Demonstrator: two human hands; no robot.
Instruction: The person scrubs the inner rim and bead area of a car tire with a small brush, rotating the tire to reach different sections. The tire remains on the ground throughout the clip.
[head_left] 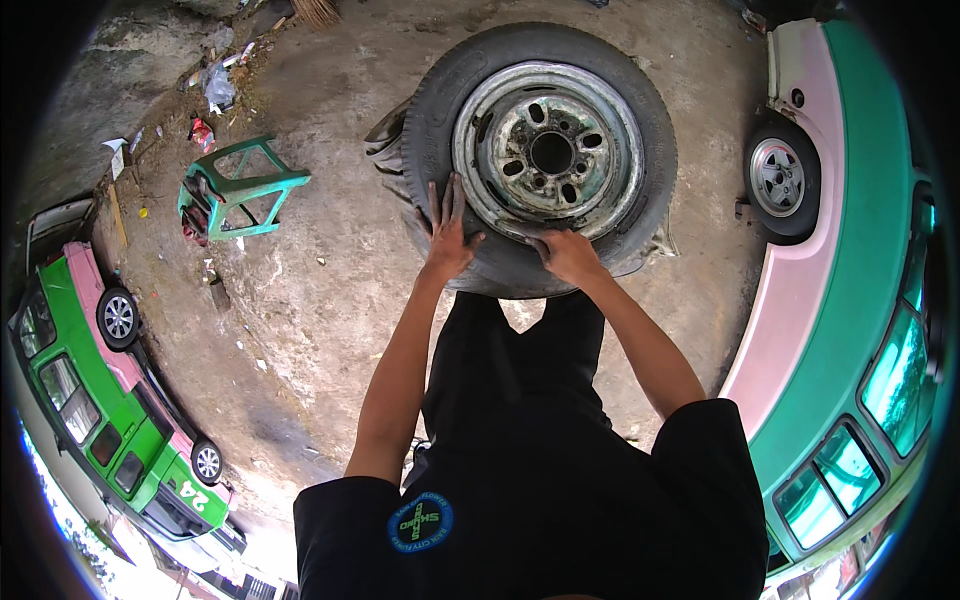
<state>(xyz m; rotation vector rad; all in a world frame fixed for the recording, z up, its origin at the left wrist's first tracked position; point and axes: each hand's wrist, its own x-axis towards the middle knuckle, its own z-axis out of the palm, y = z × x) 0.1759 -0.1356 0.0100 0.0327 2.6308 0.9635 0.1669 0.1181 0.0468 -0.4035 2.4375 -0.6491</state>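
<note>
A worn black tyre (640, 215) lies flat in front of me, mounted on a scuffed steel wheel rim (610, 140) with a round centre hole. My left hand (450, 232) rests on the near left sidewall, its fingers stretched out and the thumb apart. At the near edge of the rim, my right hand (572, 256) is curled closed, its fingertips against the joint of tyre and rim. Whatever lies in its fingers is too hidden to name. Dark, crumpled material (388, 140) pokes out from beneath the tyre on the left.
A green plastic stool (245, 185) stands to the left, dark items at its side. Litter and a plastic bag (218, 88) lie at the far left. A pink-and-green vehicle (815, 300) is close on the right; a green-and-pink one (125, 400) stands left. The concrete floor (310, 290) is stained.
</note>
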